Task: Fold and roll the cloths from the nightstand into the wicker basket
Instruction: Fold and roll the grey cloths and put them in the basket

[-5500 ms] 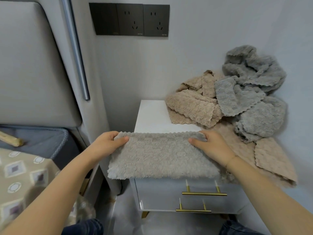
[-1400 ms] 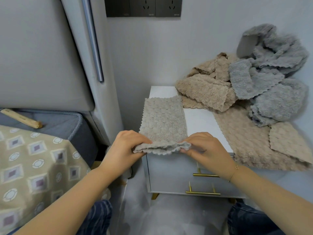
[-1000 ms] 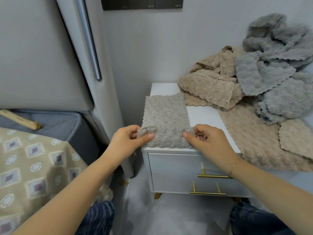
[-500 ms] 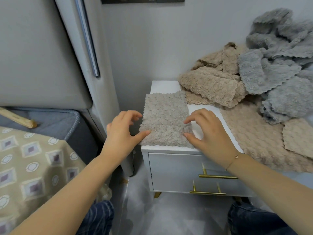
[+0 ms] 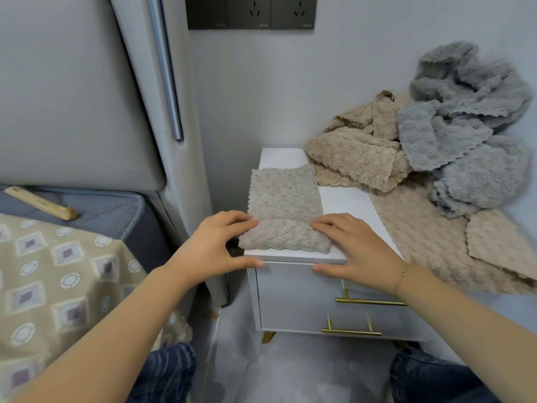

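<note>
Nearest: denim-clad knees (image 5: 162,370) at the bottom edge, grey floor (image 5: 290,373) between them. Two bare forearms reaching forward over it.

Left hand (image 5: 215,251) at the near left corner of the white nightstand (image 5: 343,199); fingers (image 5: 238,219) stretched nearly straight, tips resting on the left edge of the rolled near end of a taupe cloth (image 5: 284,210), thumb extended below along the front lip of the top. Nothing clasped; fingers flat against the fabric rather than curled round it.

Right hand (image 5: 354,251) mirrored at the other side, thin bracelet (image 5: 402,273) at the wrist; fingers (image 5: 328,225) also extended, tips touching the right edge of the same roll, thumb laid along the front lip. Again pressing, not gripping.

Taupe cloth lying as a folded strip on the left part of the nightstand top, near end turned over into a low thick roll at the front edge, rest flat and running away toward the wall.

Below the hands: drawer fronts with brass handles (image 5: 369,301).

To the left: bed with patterned cover (image 5: 58,271) and a wooden stick (image 5: 40,203) on the grey mattress, padded headboard (image 5: 72,97) behind.

Farther right: beige cloths (image 5: 357,158) heaped and spread on the nightstand top, one draped over the front right edge; grey cloths (image 5: 476,135) piled on them against the wall.

Farthest: dark socket panel (image 5: 251,11) high on the wall.
</note>
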The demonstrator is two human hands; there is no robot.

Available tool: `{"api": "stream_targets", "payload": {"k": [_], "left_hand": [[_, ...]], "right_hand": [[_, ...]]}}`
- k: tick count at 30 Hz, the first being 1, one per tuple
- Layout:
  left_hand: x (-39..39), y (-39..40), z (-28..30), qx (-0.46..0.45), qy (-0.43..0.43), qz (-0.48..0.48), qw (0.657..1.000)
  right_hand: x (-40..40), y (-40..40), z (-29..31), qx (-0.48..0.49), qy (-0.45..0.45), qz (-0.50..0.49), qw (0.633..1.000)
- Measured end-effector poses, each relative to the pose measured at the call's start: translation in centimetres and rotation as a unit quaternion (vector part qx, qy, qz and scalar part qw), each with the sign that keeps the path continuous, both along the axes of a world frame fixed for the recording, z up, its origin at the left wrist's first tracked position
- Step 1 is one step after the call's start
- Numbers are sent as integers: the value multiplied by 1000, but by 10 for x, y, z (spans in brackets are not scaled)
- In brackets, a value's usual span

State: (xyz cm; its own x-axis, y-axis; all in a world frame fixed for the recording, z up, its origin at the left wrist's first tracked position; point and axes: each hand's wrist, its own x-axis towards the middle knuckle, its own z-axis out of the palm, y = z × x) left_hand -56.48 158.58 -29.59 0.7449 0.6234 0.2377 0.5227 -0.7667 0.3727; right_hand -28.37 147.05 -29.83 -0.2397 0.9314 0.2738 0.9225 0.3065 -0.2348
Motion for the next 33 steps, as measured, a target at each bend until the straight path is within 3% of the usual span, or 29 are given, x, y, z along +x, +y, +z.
{"api": "stream_targets", "payload": {"k": [7, 11, 14, 20, 26, 33], "left_hand": [[1, -21, -2, 90, -6, 16, 996], [2, -30, 2, 10, -57, 40, 998], [5, -33, 9, -126, -111, 50, 985], [7, -23, 13, -257, -117, 84, 956], [17, -18, 14, -312, -115, 166, 928], [28, -10, 11, -339, -137, 215, 906]], "right_hand": [[-5, -12, -6, 86, 31, 4, 996], [-4, -15, -6, 81, 100, -20, 991], [-6, -16, -3, 45, 167, -58, 983], [-12, -12, 1, -13, 269, -131, 954], [-17, -5, 3, -15, 281, -190, 941], [-16, 4, 4, 1, 221, -266, 938]]}}
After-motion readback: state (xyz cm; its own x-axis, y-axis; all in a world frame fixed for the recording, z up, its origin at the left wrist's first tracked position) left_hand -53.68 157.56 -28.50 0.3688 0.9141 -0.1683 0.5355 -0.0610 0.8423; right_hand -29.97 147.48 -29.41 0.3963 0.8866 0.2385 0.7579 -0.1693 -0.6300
